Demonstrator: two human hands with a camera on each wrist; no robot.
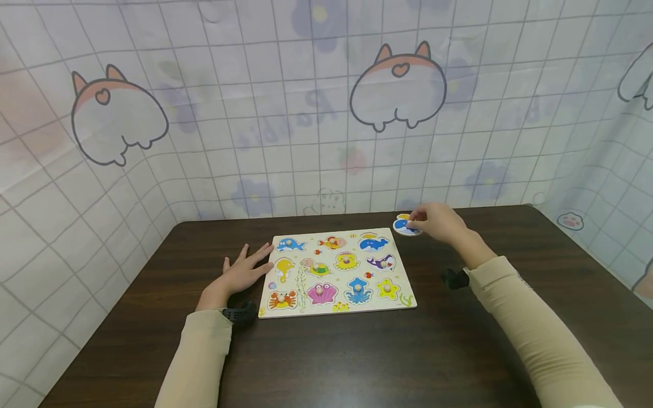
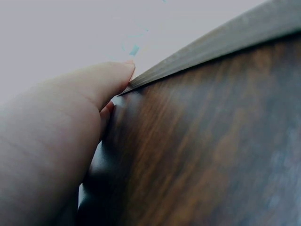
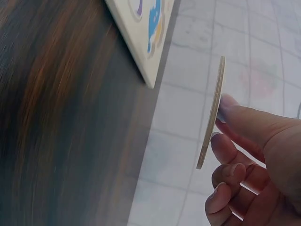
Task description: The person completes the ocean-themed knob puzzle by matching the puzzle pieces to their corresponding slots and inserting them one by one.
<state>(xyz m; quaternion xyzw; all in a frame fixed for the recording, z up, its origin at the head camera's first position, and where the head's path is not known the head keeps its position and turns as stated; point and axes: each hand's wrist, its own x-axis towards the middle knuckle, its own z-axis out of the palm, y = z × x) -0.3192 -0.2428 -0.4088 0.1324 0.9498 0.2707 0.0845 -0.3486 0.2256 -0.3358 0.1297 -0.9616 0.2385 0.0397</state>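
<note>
My right hand (image 1: 440,222) pinches a flat whale puzzle piece (image 1: 402,228), blue and white with a yellow top, just off the board's far right corner. In the right wrist view this wooden piece (image 3: 210,117) appears edge-on, raised off the table; thumb and fingertips meet at its printed side. A cream peg puzzle board (image 1: 339,276) with sea animals lies on the table. Its whale spot (image 1: 374,244) at the far right shows a printed whale without a knob. Spread fingers of my left hand (image 1: 243,275) touch the board's left edge, the thumb (image 2: 113,77) against it.
Other knobbed pieces sit in the board, among them a crab (image 1: 282,300), a pink shell (image 1: 322,293) and a starfish (image 1: 389,289). The dark wooden table (image 1: 326,362) ends at a patterned cloth wall (image 1: 306,158) behind and at the sides.
</note>
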